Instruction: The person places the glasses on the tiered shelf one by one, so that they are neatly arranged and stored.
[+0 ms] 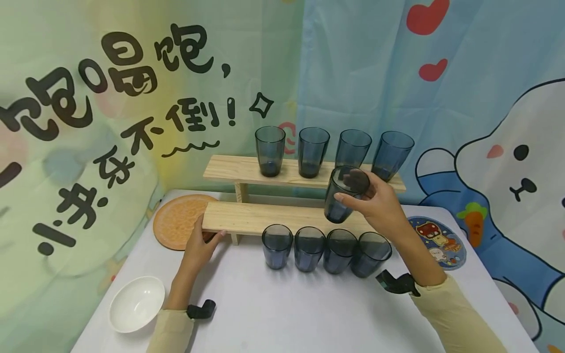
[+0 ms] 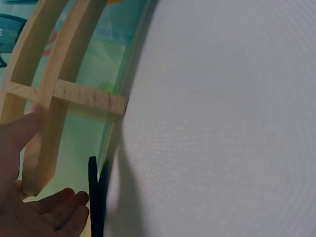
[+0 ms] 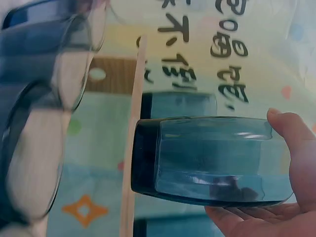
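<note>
My right hand (image 1: 379,203) grips a dark blue-grey drinking glass (image 1: 342,201), thumb on the near side, above the lower board of a two-tier wooden shelf (image 1: 260,215). In the right wrist view, the held glass (image 3: 212,160) has its base close to the board's edge; I cannot tell whether they touch. My left hand (image 1: 198,250) holds the left end of the lower board, with its thumb on the front edge in the left wrist view. Several matching glasses (image 1: 270,152) stand on the upper board (image 1: 229,169). Several more glasses (image 1: 277,247) form a row before the shelf.
On the left are a white bowl (image 1: 137,304) and a round orange mat (image 1: 176,220). A round blue patterned mat (image 1: 454,252) lies right of the shelf, partly behind my right forearm. A printed curtain (image 1: 344,63) hangs behind the white table (image 1: 282,314).
</note>
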Available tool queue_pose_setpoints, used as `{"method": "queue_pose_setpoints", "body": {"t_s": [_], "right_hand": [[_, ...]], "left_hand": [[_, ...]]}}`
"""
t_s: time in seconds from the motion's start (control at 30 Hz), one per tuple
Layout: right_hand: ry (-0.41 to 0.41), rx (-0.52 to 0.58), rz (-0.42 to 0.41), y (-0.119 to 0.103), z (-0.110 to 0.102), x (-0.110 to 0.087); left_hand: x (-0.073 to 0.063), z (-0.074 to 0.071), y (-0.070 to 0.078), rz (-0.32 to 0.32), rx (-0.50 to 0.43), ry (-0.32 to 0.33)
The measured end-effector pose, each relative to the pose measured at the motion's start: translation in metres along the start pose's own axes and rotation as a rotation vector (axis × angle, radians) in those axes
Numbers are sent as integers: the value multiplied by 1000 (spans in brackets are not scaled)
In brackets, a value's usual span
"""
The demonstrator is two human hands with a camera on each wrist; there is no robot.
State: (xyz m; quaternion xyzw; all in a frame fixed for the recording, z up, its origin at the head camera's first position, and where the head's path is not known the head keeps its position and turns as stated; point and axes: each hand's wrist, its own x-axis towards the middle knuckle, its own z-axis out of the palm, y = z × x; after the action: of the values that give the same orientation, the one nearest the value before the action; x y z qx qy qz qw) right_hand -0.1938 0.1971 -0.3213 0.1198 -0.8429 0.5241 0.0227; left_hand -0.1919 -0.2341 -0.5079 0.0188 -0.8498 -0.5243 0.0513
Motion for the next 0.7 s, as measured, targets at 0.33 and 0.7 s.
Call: {"method": "queue_pose_setpoints", "body": {"t_s": [0.33, 0.7], "right_hand": [[-113, 132, -71, -35, 56, 28], [-125, 130, -137, -68, 124, 64]], "left_hand": [[1, 0, 1, 4, 5, 5], [1, 2, -1, 29, -25, 15]]}}
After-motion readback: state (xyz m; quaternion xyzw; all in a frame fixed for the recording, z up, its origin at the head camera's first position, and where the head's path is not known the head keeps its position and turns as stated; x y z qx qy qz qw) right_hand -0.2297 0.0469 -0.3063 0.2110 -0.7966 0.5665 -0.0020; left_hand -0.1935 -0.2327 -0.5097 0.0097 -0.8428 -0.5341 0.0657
